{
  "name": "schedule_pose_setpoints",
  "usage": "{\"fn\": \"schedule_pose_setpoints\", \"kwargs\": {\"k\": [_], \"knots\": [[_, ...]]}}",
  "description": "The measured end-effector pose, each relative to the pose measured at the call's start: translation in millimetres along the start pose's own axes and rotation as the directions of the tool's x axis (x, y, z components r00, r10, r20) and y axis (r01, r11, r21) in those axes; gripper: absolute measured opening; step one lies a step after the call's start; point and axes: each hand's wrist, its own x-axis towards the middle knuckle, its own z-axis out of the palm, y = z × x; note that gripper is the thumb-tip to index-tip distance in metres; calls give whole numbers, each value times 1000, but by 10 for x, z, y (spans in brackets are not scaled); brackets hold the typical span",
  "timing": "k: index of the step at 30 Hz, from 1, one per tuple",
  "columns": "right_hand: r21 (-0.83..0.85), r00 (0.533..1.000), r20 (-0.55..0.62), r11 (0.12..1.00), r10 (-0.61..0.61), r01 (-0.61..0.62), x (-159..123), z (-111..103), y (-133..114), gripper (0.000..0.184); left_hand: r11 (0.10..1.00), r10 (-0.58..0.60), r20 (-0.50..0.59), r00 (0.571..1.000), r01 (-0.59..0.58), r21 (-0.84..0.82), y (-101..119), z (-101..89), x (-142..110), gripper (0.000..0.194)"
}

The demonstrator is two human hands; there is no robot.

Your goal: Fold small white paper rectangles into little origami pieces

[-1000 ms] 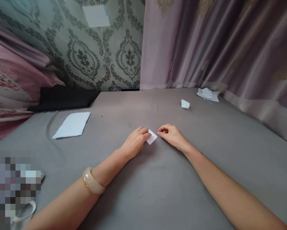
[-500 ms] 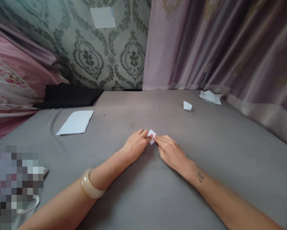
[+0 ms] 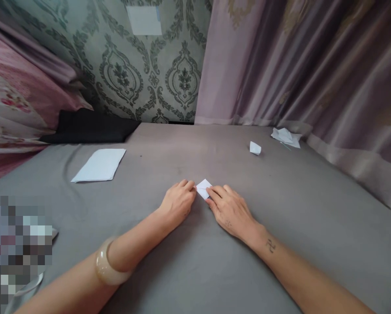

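One small folded paper (image 3: 203, 188) is seen in the head view, set between two hands on the grey cloth (image 3: 208, 270). By the right hand (image 3: 232, 209), partly closed, the paper's right side is held under the fingertips, with the thumb at the near edge. The left hand (image 3: 178, 201) is curled, its fingertips drawn together at the left corner — whether that corner is pinched cannot be told. Very light handling is to be expected: thin layers, crisp along the creases, easily slid on the cloth and easily crumpled or torn. It is best taken by opposite corners or edges, and pressed flat rather than squeezed. Elsewhere, one stack of white paper (image 3: 99, 165) is laid to the left, its sheets too close to be counted; one folded white piece (image 3: 255, 148) is set farther off to the right, and one loose paper pile (image 3: 286, 138) beyond it. One black cloth (image 3: 90, 126) and one bangle (image 3: 108, 264) — worn on the left arm — are also counted.
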Motion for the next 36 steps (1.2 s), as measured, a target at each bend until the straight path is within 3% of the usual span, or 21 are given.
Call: {"fn": "schedule_pose_setpoints", "kwargs": {"k": [11,15,18,19,24,30,33,34,36], "knots": [[69,995,-17,993,94,-93,94,48,91,34,998,-26,20,999,27,-48,18,-14,17,27],[112,986,42,980,163,-167,323,102,199,34,986,-72,-42,997,65,-152,-26,-2,62,26],[238,974,90,945,209,-224,435,156,283,20,966,-129,-103,986,101,-239,-81,49,114,26],[280,974,87,933,211,-228,447,171,301,17,955,-149,-117,982,112,-273,-99,73,129,26],[329,986,101,931,135,-161,398,193,305,35,880,-233,-175,957,131,-456,-157,182,161,28],[363,995,48,927,88,-99,359,157,284,25,795,-283,-206,937,109,-597,-197,214,166,30],[504,987,27,851,157,-149,373,142,295,14,660,-384,-146,912,160,-734,-212,196,191,27],[596,976,39,779,212,-193,382,137,297,12,565,-430,-107,896,175,-807,-215,184,200,27],[816,931,119,500,344,-289,402,122,291,14,310,-494,-4,870,172,-935,-216,149,210,30]]}}
